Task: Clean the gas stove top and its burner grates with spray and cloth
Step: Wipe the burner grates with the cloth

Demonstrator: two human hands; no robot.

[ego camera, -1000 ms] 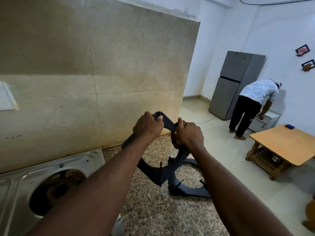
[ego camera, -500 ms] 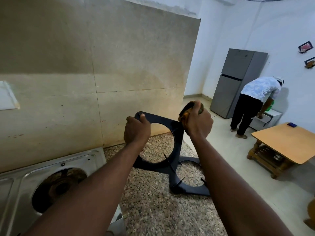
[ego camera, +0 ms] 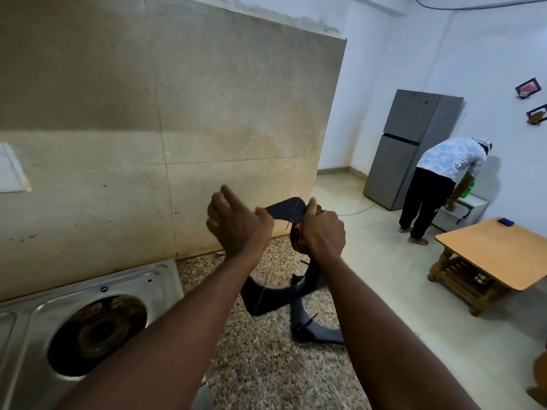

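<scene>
Above the counter [ego camera: 266,365], our right hand [ego camera: 322,232] grips the cloth [ego camera: 297,242] against the grate [ego camera: 285,210]; our left hand [ego camera: 239,226] is blurred, grip indeterminate.

The raised burner grate [ego camera: 282,209] is matt black, like the second grate [ego camera: 319,335] lying on the counter [ego camera: 266,374], whose stone is a fine speckle of brown, grey and cream; the cloth [ego camera: 297,242] against the raised one shows orange-brown. The stove top [ego camera: 165,276] is silver steel round a dark, rust-brown burner well [ego camera: 94,335], and the wall tiles [ego camera: 222,113] behind are beige with browner blotches. Across the room I see a grey fridge [ego camera: 405,161], a person [ego camera: 450,161] in a white patterned shirt and black trousers, and a table [ego camera: 503,253], light tan on top, darker brown below.
</scene>
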